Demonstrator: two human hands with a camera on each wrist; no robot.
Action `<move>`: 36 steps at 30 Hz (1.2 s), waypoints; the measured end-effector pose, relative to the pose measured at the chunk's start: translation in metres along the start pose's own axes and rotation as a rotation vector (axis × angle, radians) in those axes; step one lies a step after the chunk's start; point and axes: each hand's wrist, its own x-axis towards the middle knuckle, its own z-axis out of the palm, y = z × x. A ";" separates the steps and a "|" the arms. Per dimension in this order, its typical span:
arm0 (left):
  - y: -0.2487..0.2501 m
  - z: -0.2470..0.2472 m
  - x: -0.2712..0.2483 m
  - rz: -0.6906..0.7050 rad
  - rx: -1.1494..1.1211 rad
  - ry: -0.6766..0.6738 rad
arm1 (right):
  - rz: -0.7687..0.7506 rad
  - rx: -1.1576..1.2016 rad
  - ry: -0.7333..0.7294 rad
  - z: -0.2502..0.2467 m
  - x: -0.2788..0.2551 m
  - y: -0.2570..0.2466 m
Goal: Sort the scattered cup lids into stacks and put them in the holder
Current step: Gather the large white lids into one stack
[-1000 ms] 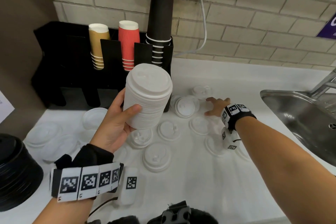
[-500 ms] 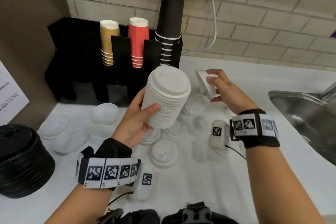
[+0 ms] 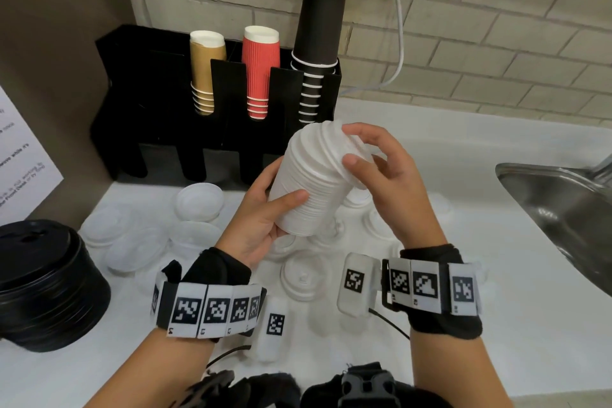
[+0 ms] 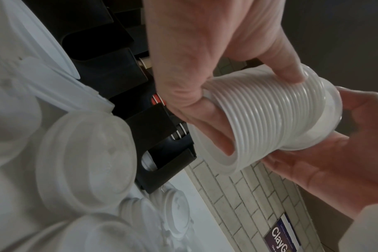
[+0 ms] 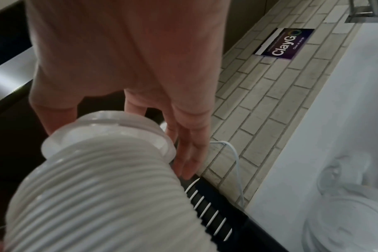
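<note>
Gripping the stack of white lids (image 3: 308,182) round its lower half, the left hand (image 3: 258,225) held it tilted in the air in front of the black holder (image 3: 238,116), above the loose lids (image 3: 303,278) on the white counter (image 3: 496,325). The right hand (image 3: 384,175) was curled over the top of that stack, thumb and fingers (image 4: 289,73) pinching the uppermost lid (image 5: 110,131) against it. The holder carried tan, red and black cups. A pile of black lids (image 3: 43,285) sat left of the holder, a steel sink (image 3: 563,209) to its right.
</note>
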 end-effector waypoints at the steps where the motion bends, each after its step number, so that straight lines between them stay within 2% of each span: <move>1: 0.000 -0.001 0.000 0.001 0.010 -0.005 | -0.002 -0.014 0.004 0.000 0.000 0.000; 6: 0.000 -0.001 0.001 -0.002 0.047 -0.031 | -0.055 -0.143 0.008 0.004 -0.001 -0.001; 16: 0.003 0.001 0.000 0.014 0.092 -0.036 | -0.073 -0.239 -0.046 0.004 0.001 -0.002; 25: 0.000 -0.001 0.000 0.011 -0.012 -0.029 | -0.135 -0.233 -0.075 0.016 0.002 0.000; 27: 0.003 -0.002 0.001 0.021 -0.018 -0.026 | -0.138 -0.237 -0.133 0.011 0.006 0.001; 29: 0.009 -0.003 0.002 0.048 -0.019 -0.021 | -0.134 -0.179 -0.122 -0.007 0.015 0.000; 32: 0.022 -0.007 0.004 0.093 -0.034 -0.021 | -0.013 -0.093 0.072 -0.051 0.038 0.006; 34: 0.029 -0.010 0.004 0.114 -0.033 -0.005 | 0.148 -0.116 0.193 -0.079 0.055 0.022; 36: 0.035 -0.015 0.003 0.128 -0.029 0.015 | 0.336 -0.238 0.211 -0.096 0.071 0.045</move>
